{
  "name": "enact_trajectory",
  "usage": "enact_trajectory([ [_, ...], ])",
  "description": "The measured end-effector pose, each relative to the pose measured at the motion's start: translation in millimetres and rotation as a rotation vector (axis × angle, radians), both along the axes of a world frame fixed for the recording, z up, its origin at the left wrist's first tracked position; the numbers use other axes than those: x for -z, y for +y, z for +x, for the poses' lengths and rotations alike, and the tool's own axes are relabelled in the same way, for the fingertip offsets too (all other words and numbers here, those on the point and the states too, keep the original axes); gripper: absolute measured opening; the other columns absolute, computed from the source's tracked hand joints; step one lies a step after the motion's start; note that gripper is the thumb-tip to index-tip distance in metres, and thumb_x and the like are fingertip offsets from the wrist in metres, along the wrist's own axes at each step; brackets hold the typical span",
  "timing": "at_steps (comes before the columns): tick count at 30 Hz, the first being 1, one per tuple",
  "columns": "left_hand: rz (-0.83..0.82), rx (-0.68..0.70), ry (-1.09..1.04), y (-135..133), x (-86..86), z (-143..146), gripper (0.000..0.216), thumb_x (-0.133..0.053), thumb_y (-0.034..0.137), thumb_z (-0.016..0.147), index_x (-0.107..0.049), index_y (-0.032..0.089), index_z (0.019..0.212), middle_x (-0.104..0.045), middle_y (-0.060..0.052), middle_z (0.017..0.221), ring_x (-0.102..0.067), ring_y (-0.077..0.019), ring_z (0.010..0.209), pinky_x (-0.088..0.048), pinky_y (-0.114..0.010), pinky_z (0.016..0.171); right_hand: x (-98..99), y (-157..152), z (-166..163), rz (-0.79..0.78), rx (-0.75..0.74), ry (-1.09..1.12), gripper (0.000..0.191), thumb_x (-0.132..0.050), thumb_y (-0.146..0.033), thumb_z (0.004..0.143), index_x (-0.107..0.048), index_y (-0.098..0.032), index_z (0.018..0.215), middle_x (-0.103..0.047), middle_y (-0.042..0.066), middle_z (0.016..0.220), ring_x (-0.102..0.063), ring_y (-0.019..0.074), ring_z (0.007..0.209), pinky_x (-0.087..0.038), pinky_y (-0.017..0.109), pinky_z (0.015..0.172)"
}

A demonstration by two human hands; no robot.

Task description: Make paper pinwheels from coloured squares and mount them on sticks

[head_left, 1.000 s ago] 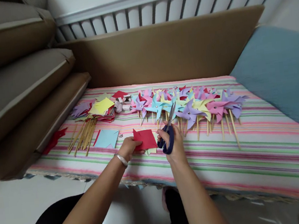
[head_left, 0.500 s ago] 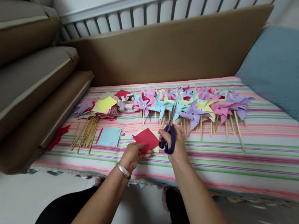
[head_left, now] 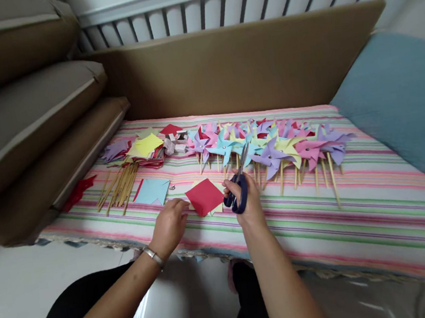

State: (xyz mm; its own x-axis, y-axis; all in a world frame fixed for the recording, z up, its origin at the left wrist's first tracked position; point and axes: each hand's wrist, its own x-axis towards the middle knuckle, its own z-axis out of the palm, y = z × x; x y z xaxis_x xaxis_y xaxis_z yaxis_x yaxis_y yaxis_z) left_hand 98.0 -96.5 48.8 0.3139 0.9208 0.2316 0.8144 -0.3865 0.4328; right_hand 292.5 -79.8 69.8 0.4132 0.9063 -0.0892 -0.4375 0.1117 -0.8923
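Lower centre: the left hand (head_left: pixel 169 222) lies on the striped bed cover (head_left: pixel 358 213), grip loose and empty, just beside a red paper square (head_left: pixel 204 196). The right hand (head_left: pixel 251 203) has its grip closed around blue scissors (head_left: pixel 239 197). Beyond them lies a row of paper pinwheels (head_left: pixel 273 149).

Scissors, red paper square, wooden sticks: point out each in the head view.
scissors (head_left: pixel 242 194), head view, on the blue handle loop.
red paper square (head_left: pixel 204 197), head view, centre of the sheet.
wooden sticks (head_left: pixel 121 186), head view, middle of the bundle.
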Motion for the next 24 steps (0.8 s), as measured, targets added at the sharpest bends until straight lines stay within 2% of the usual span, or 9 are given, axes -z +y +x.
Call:
enact_trajectory([
  [3,0.149,0.237,0.109,8.0,0.8,1.8,0.037,-0.051,0.007,0.078,-0.058,0.021,0.112,-0.059,-0.008,0.121,-0.049,-0.0233,0.113,-0.040,-0.041,0.095,-0.6,0.0,-1.3,0.002,-0.009,0.015,0.044,-0.072,-0.023,0.059,-0.054,-0.020,0.099,-0.054,-0.009,0.058,-0.051,0.0077,0.045,-0.041,0.019,0.042],
  [5,0.176,0.340,0.151,12.6,2.2,6.6,0.034,-0.051,0.010,0.081,-0.058,0.022,0.112,-0.059,-0.007,0.121,-0.048,-0.0222,0.115,-0.039,-0.041,0.096,-1.4,-0.1,-1.5,0.001,-0.008,0.019,0.044,-0.072,-0.023,0.059,-0.054,-0.020,0.098,-0.054,-0.008,0.058,-0.051,0.0079,0.045,-0.041,0.019,0.041],
  [8,0.199,0.402,0.164,17.1,7.9,12.2,0.023,-0.049,0.016,0.085,-0.062,0.020,0.103,-0.063,-0.007,0.114,-0.051,-0.0208,0.111,-0.040,-0.039,0.095,-2.5,0.0,-0.7,-0.013,0.000,0.017,0.043,-0.072,-0.023,0.059,-0.054,-0.020,0.098,-0.056,-0.008,0.057,-0.051,0.0082,0.045,-0.040,0.019,0.040],
  [13,0.238,0.380,0.110,19.5,17.8,13.2,0.013,-0.054,0.018,0.083,-0.066,0.019,0.084,-0.067,-0.006,0.103,-0.058,-0.0198,0.098,-0.044,-0.037,0.088,-2.4,0.8,0.1,-0.013,-0.002,0.022,0.043,-0.072,-0.023,0.058,-0.054,-0.020,0.097,-0.055,-0.008,0.057,-0.051,0.0081,0.045,-0.041,0.019,0.041],
  [19,0.288,0.229,0.000,15.5,16.9,24.9,0.012,-0.054,0.016,0.082,-0.066,0.018,0.082,-0.069,-0.006,0.093,-0.061,-0.0190,0.085,-0.047,-0.035,0.079,-2.5,0.5,-1.6,0.003,0.001,-0.005,0.042,-0.072,-0.024,0.058,-0.054,-0.019,0.096,-0.054,-0.008,0.058,-0.051,0.0080,0.045,-0.040,0.019,0.041],
  [24,0.287,0.195,-0.026,7.7,17.5,42.1,0.012,-0.053,0.015,0.082,-0.065,0.017,0.080,-0.068,-0.006,0.089,-0.059,-0.0190,0.081,-0.047,-0.033,0.075,-1.0,0.2,-3.3,-0.011,-0.013,0.014,0.044,-0.072,-0.025,0.058,-0.054,-0.020,0.097,-0.054,-0.008,0.061,-0.052,0.0074,0.045,-0.041,0.019,0.042],
])
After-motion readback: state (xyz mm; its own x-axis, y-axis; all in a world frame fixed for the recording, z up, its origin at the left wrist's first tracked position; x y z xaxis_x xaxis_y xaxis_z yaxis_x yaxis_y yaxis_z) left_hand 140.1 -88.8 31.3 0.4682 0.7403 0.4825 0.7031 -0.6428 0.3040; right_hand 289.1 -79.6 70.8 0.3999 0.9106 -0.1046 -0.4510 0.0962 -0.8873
